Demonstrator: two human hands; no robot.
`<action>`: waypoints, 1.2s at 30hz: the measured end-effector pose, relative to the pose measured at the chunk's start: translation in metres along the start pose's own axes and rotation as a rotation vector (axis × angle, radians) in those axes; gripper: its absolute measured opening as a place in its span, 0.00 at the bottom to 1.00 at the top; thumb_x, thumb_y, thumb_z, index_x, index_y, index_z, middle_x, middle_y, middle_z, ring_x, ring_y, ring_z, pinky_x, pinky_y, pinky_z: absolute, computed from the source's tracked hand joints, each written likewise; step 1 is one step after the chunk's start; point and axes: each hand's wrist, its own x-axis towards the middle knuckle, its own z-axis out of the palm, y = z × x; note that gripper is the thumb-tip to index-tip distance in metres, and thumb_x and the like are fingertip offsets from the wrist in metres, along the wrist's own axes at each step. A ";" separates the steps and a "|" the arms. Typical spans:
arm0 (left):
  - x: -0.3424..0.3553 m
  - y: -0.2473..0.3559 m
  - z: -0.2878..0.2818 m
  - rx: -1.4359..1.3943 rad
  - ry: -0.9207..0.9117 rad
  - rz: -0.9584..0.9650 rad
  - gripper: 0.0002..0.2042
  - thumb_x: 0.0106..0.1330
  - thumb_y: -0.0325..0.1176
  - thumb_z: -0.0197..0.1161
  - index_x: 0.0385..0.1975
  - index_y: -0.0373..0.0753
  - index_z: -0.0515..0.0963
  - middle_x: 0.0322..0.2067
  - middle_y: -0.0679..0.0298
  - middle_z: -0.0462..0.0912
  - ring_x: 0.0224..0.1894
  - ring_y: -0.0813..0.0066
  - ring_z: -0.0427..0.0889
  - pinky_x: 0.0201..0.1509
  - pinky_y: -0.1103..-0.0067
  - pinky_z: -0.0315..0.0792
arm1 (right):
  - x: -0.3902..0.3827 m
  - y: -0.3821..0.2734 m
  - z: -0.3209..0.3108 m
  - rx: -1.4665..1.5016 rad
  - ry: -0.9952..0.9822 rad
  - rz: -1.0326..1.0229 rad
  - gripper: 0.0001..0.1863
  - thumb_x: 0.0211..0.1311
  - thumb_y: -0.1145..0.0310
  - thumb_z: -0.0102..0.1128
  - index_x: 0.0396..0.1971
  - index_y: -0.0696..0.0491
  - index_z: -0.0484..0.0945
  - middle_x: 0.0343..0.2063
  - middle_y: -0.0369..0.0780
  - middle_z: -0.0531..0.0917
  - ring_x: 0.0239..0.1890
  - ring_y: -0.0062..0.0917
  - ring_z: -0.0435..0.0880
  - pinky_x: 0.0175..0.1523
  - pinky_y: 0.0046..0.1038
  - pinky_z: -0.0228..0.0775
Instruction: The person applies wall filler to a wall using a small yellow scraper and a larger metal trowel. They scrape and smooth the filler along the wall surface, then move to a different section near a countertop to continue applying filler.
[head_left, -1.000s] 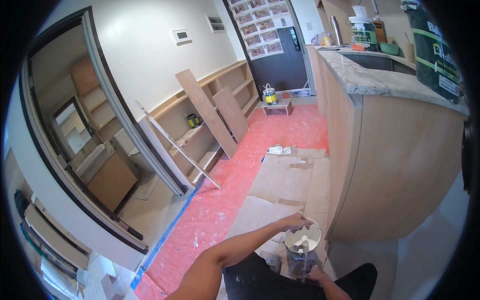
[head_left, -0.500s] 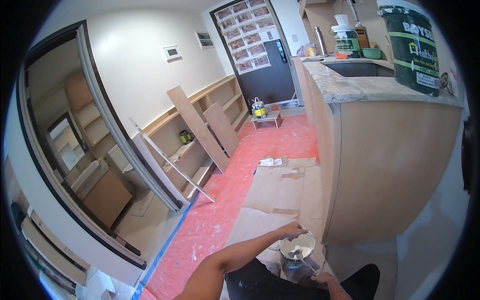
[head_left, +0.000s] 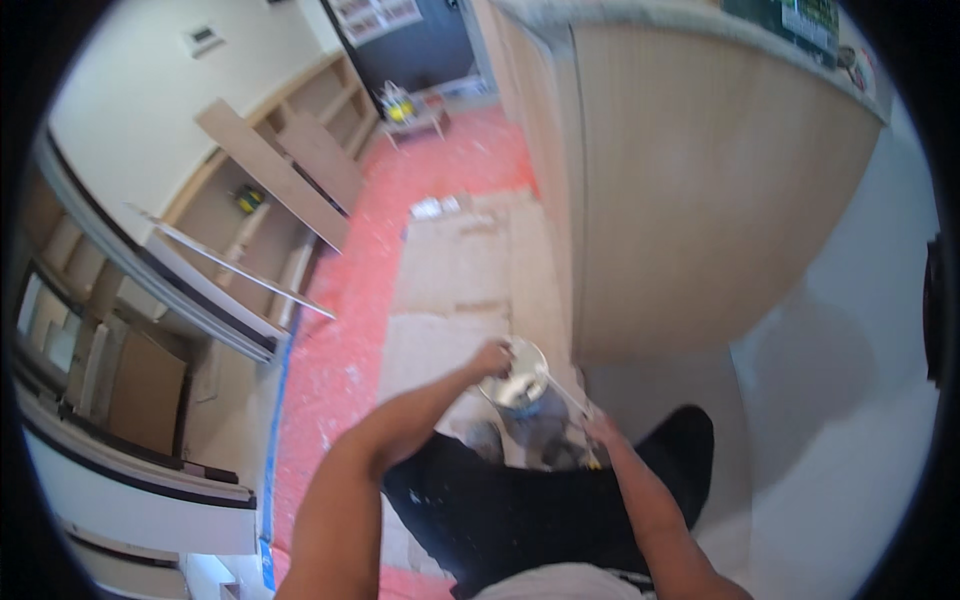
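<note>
A small round paint can (head_left: 522, 388) with a pale, shiny top stands on the floor in front of my dark trousers (head_left: 520, 510). My left hand (head_left: 490, 358) grips the can's top edge from the left, fingers curled over the rim. My right hand (head_left: 603, 432) is just right of the can, closed on a thin pale rod (head_left: 570, 398) that slants up toward the can's rim. What the rod's tip touches is too blurred to tell.
A tall wooden cabinet side (head_left: 690, 200) rises right behind the can, beside a white wall (head_left: 850, 420). Cardboard sheets (head_left: 460, 265) lie on the red floor covering (head_left: 335, 370). Boards (head_left: 270, 170) lean on open shelves at the left. A small stool (head_left: 410, 112) stands far back.
The view has tilted down and closed in on the can. Both hands stay at the can, the left on its rim and the right beside it.
</note>
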 end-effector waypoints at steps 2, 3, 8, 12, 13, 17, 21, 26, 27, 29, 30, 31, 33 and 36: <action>-0.007 0.010 0.002 -0.109 -0.016 0.011 0.19 0.66 0.28 0.60 0.53 0.25 0.72 0.25 0.52 0.83 0.22 0.65 0.84 0.28 0.72 0.82 | -0.006 0.000 -0.007 -0.015 0.032 0.001 0.28 0.64 0.46 0.56 0.57 0.50 0.76 0.48 0.52 0.83 0.53 0.46 0.81 0.57 0.43 0.73; -0.003 0.017 -0.001 -0.081 -0.047 0.039 0.18 0.67 0.30 0.60 0.53 0.25 0.73 0.25 0.54 0.83 0.23 0.66 0.84 0.29 0.72 0.82 | -0.002 0.002 -0.012 -0.074 0.104 -0.030 0.27 0.64 0.48 0.55 0.55 0.50 0.77 0.46 0.52 0.84 0.51 0.45 0.82 0.55 0.43 0.73; -0.004 -0.003 -0.028 0.159 0.043 -0.008 0.15 0.64 0.30 0.62 0.46 0.25 0.77 0.34 0.46 0.86 0.34 0.60 0.89 0.36 0.69 0.84 | -0.010 -0.005 -0.020 -0.107 0.035 0.075 0.20 0.63 0.52 0.56 0.51 0.46 0.78 0.44 0.51 0.84 0.50 0.47 0.82 0.54 0.45 0.73; -0.016 -0.016 -0.049 0.862 0.227 -0.089 0.17 0.63 0.37 0.64 0.45 0.30 0.79 0.45 0.43 0.84 0.47 0.52 0.85 0.51 0.64 0.80 | -0.019 -0.011 -0.017 -0.117 0.154 0.061 0.16 0.62 0.55 0.57 0.46 0.46 0.78 0.43 0.50 0.84 0.49 0.49 0.82 0.52 0.47 0.72; -0.021 -0.008 -0.047 0.869 0.212 -0.106 0.18 0.63 0.39 0.64 0.46 0.31 0.79 0.47 0.43 0.83 0.50 0.50 0.84 0.54 0.64 0.78 | -0.019 -0.011 -0.020 -0.121 0.115 0.052 0.17 0.64 0.54 0.56 0.48 0.46 0.78 0.46 0.49 0.83 0.51 0.48 0.81 0.54 0.47 0.72; -0.042 0.016 -0.065 0.784 0.337 -0.013 0.21 0.63 0.41 0.64 0.49 0.31 0.77 0.50 0.43 0.81 0.51 0.48 0.83 0.56 0.62 0.76 | -0.013 -0.024 -0.020 -0.085 -0.003 -0.042 0.19 0.66 0.54 0.53 0.52 0.45 0.75 0.50 0.45 0.83 0.55 0.46 0.80 0.58 0.47 0.71; -0.084 0.109 -0.050 0.369 0.606 0.447 0.22 0.65 0.41 0.65 0.52 0.32 0.76 0.44 0.47 0.85 0.44 0.56 0.87 0.47 0.67 0.80 | -0.006 -0.018 -0.044 -0.102 0.092 -0.041 0.19 0.64 0.54 0.55 0.53 0.44 0.75 0.47 0.47 0.84 0.52 0.48 0.81 0.55 0.47 0.73; -0.189 0.212 -0.003 -0.087 0.581 0.884 0.15 0.66 0.31 0.65 0.50 0.36 0.77 0.37 0.55 0.86 0.34 0.71 0.86 0.40 0.76 0.79 | -0.025 -0.049 -0.053 -0.263 0.151 0.053 0.25 0.59 0.55 0.62 0.55 0.50 0.74 0.46 0.54 0.82 0.52 0.51 0.80 0.57 0.45 0.72; -0.200 0.222 0.005 -0.101 0.586 0.991 0.14 0.66 0.30 0.65 0.49 0.35 0.77 0.36 0.56 0.86 0.33 0.72 0.85 0.39 0.76 0.78 | -0.030 -0.055 -0.054 -0.254 0.220 -0.026 0.27 0.58 0.57 0.64 0.56 0.53 0.73 0.49 0.55 0.81 0.54 0.51 0.79 0.58 0.45 0.72; -0.205 0.229 0.026 -0.104 0.543 1.118 0.13 0.66 0.30 0.65 0.48 0.35 0.77 0.35 0.57 0.85 0.33 0.71 0.85 0.40 0.76 0.78 | -0.041 -0.075 -0.060 -0.080 0.334 -0.265 0.32 0.55 0.60 0.69 0.59 0.58 0.71 0.55 0.55 0.77 0.57 0.50 0.76 0.59 0.43 0.70; -0.207 0.220 0.033 -0.058 0.524 1.096 0.13 0.66 0.30 0.64 0.49 0.36 0.77 0.35 0.57 0.85 0.32 0.70 0.85 0.39 0.76 0.78 | -0.062 -0.117 -0.071 -0.015 0.281 -0.399 0.33 0.57 0.60 0.68 0.61 0.57 0.69 0.56 0.54 0.77 0.56 0.50 0.77 0.59 0.42 0.70; -0.206 0.211 0.040 -0.059 0.496 1.091 0.13 0.67 0.30 0.64 0.49 0.36 0.77 0.35 0.57 0.85 0.32 0.69 0.85 0.38 0.76 0.78 | -0.074 -0.135 -0.085 -0.002 0.264 -0.495 0.33 0.57 0.60 0.68 0.61 0.57 0.69 0.55 0.54 0.77 0.55 0.49 0.77 0.59 0.42 0.70; -0.221 0.202 0.041 -0.007 0.370 0.926 0.13 0.67 0.30 0.64 0.50 0.37 0.77 0.36 0.56 0.86 0.31 0.66 0.86 0.37 0.76 0.79 | -0.083 -0.175 -0.079 0.021 0.176 -0.660 0.32 0.58 0.61 0.68 0.60 0.57 0.69 0.54 0.54 0.77 0.54 0.49 0.77 0.58 0.42 0.71; -0.225 0.203 0.041 0.013 0.312 0.962 0.13 0.67 0.31 0.65 0.50 0.38 0.78 0.37 0.57 0.86 0.31 0.65 0.87 0.36 0.76 0.80 | -0.063 -0.194 -0.057 -0.064 0.072 -0.690 0.31 0.58 0.61 0.68 0.59 0.57 0.70 0.53 0.54 0.78 0.53 0.48 0.78 0.57 0.41 0.71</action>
